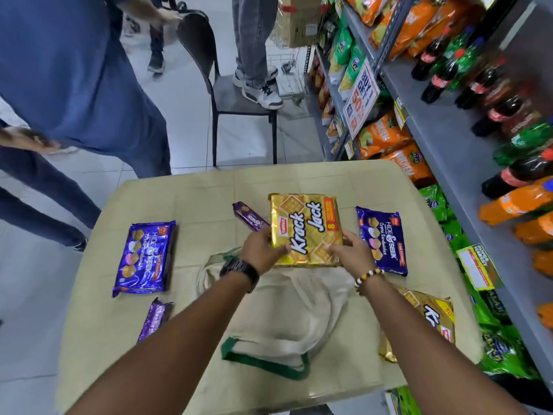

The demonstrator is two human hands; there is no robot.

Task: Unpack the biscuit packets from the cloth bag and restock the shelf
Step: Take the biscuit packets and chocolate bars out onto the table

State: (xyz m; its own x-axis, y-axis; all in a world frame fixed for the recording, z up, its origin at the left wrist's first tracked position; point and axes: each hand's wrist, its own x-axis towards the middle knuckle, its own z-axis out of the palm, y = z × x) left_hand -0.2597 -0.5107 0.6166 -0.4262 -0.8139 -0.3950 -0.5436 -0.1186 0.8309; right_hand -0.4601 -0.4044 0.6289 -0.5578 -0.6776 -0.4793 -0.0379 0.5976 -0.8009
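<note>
A gold Krack Jack packet (305, 226) sits at the middle of the table (209, 187), just beyond the cloth bag (287, 313). The left hand (261, 250) grips its near left edge and the right hand (351, 250) grips its near right edge, fingers curled onto the wrapper. Whether the packet rests on the table or is slightly lifted cannot be told. The cream bag with green trim lies slack and flat between the forearms.

A small purple roll (250, 217) lies just left of the gold packet, and a purple Hide & Seek packet (384, 239) lies just right of it. Another Hide & Seek packet (145, 259) lies well to the left, with a second purple roll (154, 319) nearer. A second gold packet (431, 319) lies at the near right, partly under the right forearm.

The shelf (443, 139) runs along the right, holding soft-drink bottles (505, 112) and snack bags. A black chair (209, 70) stands beyond the table.
</note>
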